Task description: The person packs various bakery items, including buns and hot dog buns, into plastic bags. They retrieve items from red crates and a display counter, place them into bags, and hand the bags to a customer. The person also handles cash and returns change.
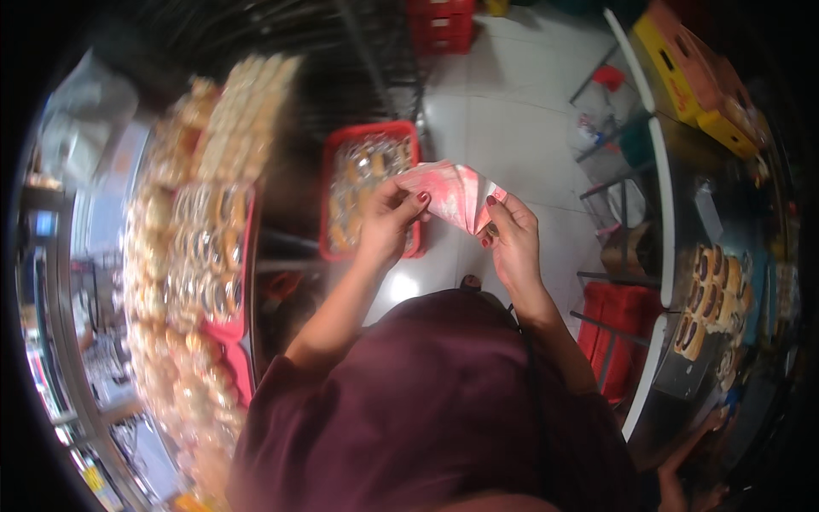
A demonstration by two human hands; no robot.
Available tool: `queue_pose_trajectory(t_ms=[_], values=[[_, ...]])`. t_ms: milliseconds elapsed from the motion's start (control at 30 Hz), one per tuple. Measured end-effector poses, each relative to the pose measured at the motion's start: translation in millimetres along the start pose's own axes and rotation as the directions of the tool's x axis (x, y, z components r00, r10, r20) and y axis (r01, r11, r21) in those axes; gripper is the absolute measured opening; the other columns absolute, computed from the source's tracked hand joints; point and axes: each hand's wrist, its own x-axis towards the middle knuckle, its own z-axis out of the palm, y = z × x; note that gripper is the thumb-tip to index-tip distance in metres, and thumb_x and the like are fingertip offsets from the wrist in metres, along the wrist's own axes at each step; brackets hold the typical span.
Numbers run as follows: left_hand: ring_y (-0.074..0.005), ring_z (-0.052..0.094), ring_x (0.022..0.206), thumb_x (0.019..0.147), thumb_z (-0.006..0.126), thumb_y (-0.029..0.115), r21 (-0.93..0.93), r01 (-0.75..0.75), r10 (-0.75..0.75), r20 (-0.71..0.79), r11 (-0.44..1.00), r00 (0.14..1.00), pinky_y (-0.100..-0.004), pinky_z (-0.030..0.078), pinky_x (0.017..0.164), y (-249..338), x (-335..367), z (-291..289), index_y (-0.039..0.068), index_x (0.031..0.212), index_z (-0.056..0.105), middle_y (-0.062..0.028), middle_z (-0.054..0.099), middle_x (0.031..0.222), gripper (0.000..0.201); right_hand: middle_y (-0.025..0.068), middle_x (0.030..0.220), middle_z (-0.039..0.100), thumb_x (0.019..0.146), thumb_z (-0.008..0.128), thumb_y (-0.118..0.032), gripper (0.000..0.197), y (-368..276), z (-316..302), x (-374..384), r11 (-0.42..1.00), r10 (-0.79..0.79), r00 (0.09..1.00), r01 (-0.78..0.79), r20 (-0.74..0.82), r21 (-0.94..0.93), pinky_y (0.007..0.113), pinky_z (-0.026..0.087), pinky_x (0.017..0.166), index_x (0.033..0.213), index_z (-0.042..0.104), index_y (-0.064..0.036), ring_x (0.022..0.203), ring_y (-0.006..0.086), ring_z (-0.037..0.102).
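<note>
Landmark: the red crate (372, 189) of wrapped baked goods is sitting on the floor ahead, and every place below is being given from it.
Far left of the crate: rows of wrapped baked goods (200, 256) are running along a shelf, blurred and glaring under the light.
Left hand (388, 220): it is hovering over the crate's right edge, thumb and fingers pinching shut on the left end of a fan of pinkish-red paper notes (452, 194).
Notes: they are spreading out just right of the crate's top corner, up in the air over the white floor tiles (512, 111), bridging the two hands.
How the notes are handling: I'm judging them very light, thin and floppy, bending freely wherever they aren't being supported, and likely sliding over one another.
Where to hold: a pinch near the gathered lower edge looks best, where the sheets are overlapping, since the loose outer tips are sagging.
Right hand (512, 243): right of the crate, it is closing its grip on the fan's right end, thumb lying on top and fingers curling underneath.
Notes versus grip: the stack is lying between thumb and fingers of both hands, its upper edges sticking out above them.
Far right of the crate: a desk (682, 358) is carrying trays of dark-and-tan pastries (712, 290).
</note>
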Motion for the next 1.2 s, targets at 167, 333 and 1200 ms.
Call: queue_pose_trajectory(t_ms=[167, 333, 1200], values=[[-0.0194, 0.055, 0.106, 0.096, 0.053, 0.03, 0.119, -0.092, 0.023, 0.488, 0.989, 0.873, -0.0309, 0.044, 0.09, -15.2, 85.6, 72.0, 0.001, 0.092, 0.065, -0.012, 0.054, 0.125, 0.031, -0.0019, 0.066, 0.055, 0.094, 0.05, -0.011, 0.015, -65.2, -69.6, 64.8, 0.981, -0.161, 0.976, 0.141, -0.149, -0.136, 0.023, 0.035, 0.049, 0.09, 0.061, -0.0015, 0.056, 0.0038, 0.045], [-0.0146, 0.059, 0.092, 0.092, 0.059, 0.014, 0.206, 0.133, -0.204, 0.376, 0.969, 0.904, -0.0275, 0.049, 0.082, -32.2, 175.6, 119.2, 0.0, 0.085, 0.062, -0.008, 0.06, 0.103, 0.017, -0.0026, 0.062, 0.051, 0.093, 0.053, -0.013, 0.017, -94.3, -105.9, 136.5, 0.818, -0.375, 0.923, 0.288, -0.083, -0.498, 0.025, 0.037, 0.049, 0.085, 0.06, 0.001, 0.056, 0.0047, 0.045], [-0.0103, 0.062, 0.084, 0.08, 0.064, -0.009, 0.651, -0.315, 0.071, 0.373, 0.691, 0.925, -0.0244, 0.05, 0.074, -54.6, 846.1, 322.5, 0.001, 0.085, 0.069, -0.0061, 0.068, 0.088, 0.012, -0.0006, 0.065, 0.055, 0.086, 0.06, -0.006, 0.008, -336.9, -285.0, 770.4, 0.98, -0.198, 0.978, 0.199, -0.07, 0.02, 0.022, 0.033, 0.049, 0.083, 0.064, -0.0006, 0.054, 0.006, 0.045]])
